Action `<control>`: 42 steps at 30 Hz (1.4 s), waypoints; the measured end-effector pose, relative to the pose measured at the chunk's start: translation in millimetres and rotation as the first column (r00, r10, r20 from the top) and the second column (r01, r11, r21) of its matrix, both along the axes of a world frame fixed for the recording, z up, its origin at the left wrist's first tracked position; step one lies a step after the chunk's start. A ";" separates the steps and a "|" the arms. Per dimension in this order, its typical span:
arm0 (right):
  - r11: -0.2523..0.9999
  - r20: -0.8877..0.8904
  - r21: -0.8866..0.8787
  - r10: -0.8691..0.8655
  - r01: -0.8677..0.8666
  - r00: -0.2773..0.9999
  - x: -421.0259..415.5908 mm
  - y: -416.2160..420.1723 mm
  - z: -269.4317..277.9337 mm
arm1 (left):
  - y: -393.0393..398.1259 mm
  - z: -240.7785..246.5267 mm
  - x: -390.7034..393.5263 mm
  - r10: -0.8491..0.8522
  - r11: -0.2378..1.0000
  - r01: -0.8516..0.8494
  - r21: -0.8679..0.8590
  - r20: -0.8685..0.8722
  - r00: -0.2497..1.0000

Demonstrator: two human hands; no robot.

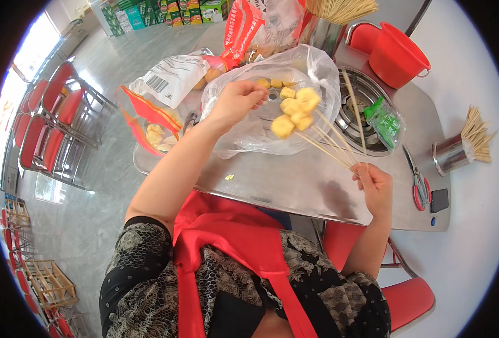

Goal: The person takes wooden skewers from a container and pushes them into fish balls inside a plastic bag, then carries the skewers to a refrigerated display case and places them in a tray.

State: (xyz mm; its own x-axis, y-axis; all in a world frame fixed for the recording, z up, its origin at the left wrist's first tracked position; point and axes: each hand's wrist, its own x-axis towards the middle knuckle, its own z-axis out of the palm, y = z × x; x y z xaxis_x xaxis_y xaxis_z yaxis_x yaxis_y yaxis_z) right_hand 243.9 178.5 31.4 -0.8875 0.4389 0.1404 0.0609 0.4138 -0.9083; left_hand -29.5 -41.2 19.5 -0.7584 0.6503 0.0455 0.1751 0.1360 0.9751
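My right hand [372,186] grips the lower ends of several thin bamboo skewers [331,145] over the metal table. Slightly blurred yellow food pieces [293,112] sit on their far ends. My left hand [241,101] hovers above a clear plastic bag [236,137], thumb and fingers closed together; I see nothing between them. More yellow pieces [276,83] lie at that bag's far side, just beyond the left fingertips. One single skewer [354,110] lies apart from the bunch, across the round burner [342,122].
Food bags [171,82] stand at the left and back, near a metal container of skewers [323,36]. To the right are a red bucket [397,55], a green packet [384,124], red-handled scissors [418,181], and a tipped-looking skewer canister [452,154]. Red chairs [57,131] stand beyond the table [249,177].
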 end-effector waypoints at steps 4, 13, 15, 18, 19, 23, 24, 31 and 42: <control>0.999 -0.023 0.004 -0.043 0.043 0.999 13.8 16.7 7.7 | 40.6 -19.7 1.1 -0.068 0.970 -0.028 -0.243 -0.380 0.922; 0.959 -0.053 0.282 -0.017 0.031 0.998 1.0 0.6 -0.6 | 55.7 -33.3 -2.9 -0.046 0.988 -0.019 -0.150 -0.417 0.908; 0.928 -0.038 0.373 -0.008 0.021 0.999 -0.2 -3.4 1.7 | 34.0 -18.0 -11.9 -0.019 0.999 0.023 0.035 -0.095 0.995; 0.905 -0.036 0.424 -0.023 0.036 0.999 -1.3 -11.4 5.4 | 0.2 26.7 6.0 -0.254 0.894 0.107 0.436 0.293 0.922; 0.895 -0.030 0.445 -0.034 0.044 0.999 -2.9 -14.9 8.1 | -5.8 31.9 8.6 -0.307 0.874 0.147 0.463 0.292 0.906; 0.865 -0.013 0.499 -0.057 0.056 0.998 -5.6 -24.1 15.6 | -15.7 42.5 19.3 -0.403 0.823 0.192 0.534 0.310 0.861; 0.860 -0.006 0.507 -0.058 0.053 0.998 -5.0 -25.1 16.3 | -15.2 43.3 22.3 -0.400 0.820 0.177 0.544 0.324 0.857; 0.851 -0.009 0.523 -0.054 0.051 0.998 -1.9 -28.6 20.2 | -15.4 47.4 31.3 -0.337 0.834 0.162 0.528 0.254 0.906; 0.877 -0.036 0.479 -0.031 0.044 0.999 -4.2 -36.3 8.9 | -10.6 50.3 58.3 -0.260 0.875 0.210 0.435 0.057 0.964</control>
